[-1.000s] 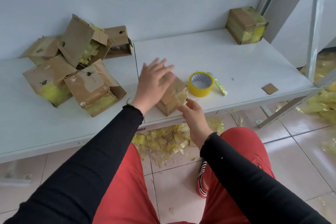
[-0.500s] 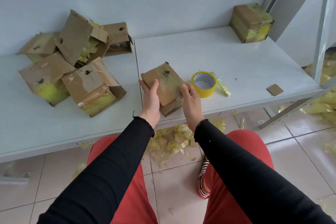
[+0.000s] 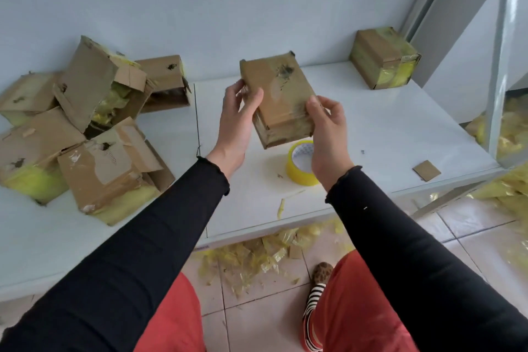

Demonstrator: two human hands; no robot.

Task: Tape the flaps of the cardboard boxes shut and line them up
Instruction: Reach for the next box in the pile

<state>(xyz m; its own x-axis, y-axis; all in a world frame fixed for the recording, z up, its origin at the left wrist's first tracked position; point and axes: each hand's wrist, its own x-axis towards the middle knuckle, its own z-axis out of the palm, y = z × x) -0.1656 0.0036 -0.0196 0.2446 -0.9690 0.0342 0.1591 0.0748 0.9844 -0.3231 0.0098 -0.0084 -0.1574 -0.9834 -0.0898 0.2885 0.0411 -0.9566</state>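
Cardboard box (image 3: 278, 97) in hand is the thing that has changed: in the head view, half a second ago it sat on the bench (image 3: 385, 128) between both palms, just beside the tape roll (image 3: 302, 163), and now it is lifted clear of the surface and carried up and away from the body. The left hand (image 3: 238, 120) grips its left edge with thumb on top and fingers curled behind, and the right hand (image 3: 325, 134) pinches its near right corner. Its flaps look closed and glossy with tape, so the sealing of this one seems finished and the lift probably starts the lining-up step. A likely goal is the taped box (image 3: 384, 58) standing alone at the far right by the wall. The pile of open boxes (image 3: 85, 128) at the left has not moved and waits for tape; the roll lies flat below the raised box.
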